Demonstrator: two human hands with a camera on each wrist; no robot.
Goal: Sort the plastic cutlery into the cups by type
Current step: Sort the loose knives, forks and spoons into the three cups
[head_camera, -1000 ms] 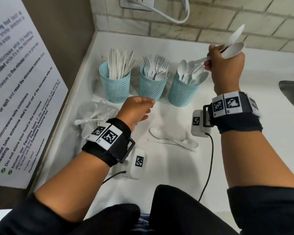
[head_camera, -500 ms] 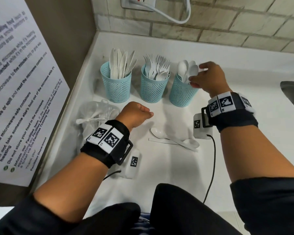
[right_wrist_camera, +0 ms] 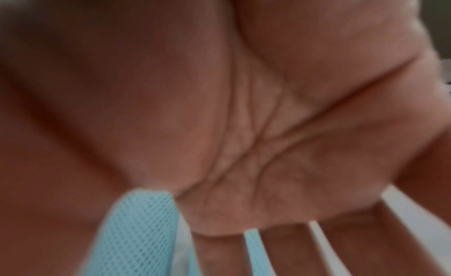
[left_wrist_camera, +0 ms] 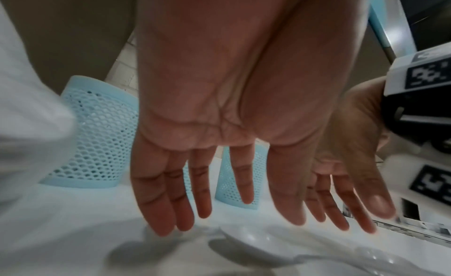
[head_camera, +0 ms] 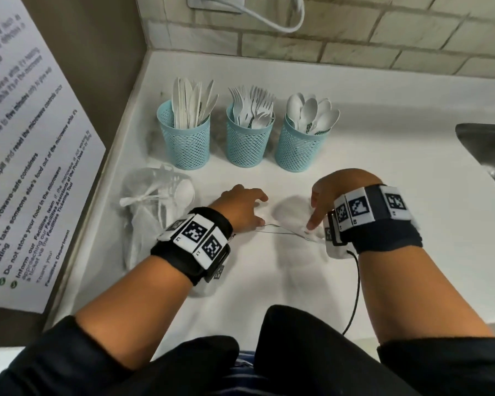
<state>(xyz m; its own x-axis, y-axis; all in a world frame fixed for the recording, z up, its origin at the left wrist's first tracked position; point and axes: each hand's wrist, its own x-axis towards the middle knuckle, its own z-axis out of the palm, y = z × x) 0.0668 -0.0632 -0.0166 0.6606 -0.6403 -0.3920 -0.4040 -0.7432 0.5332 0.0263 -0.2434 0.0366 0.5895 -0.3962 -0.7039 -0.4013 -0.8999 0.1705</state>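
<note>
Left hand (head_camera: 242, 205): fingers spread, empty, hovering over a spoon (left_wrist_camera: 246, 243) lying on the counter (head_camera: 383, 172).
Right hand (head_camera: 325, 200): fingers extended, empty, lowered toward the spoon.
Cups (head_camera: 247, 140): three in a row, holding sorted cutlery.

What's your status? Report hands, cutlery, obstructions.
Left hand and right hand open, reaching down to loose spoons on counter. Three cups sorted. Nothing blocking.

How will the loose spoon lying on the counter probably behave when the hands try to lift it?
The spoon looks thin, glossy plastic, so it is probably light and may skid on the smooth counter rather than lift cleanly. Its rounded bowl could rock or pivot under a fingertip. Both the left hand and right hand reach in open, likely to trap it.
</note>
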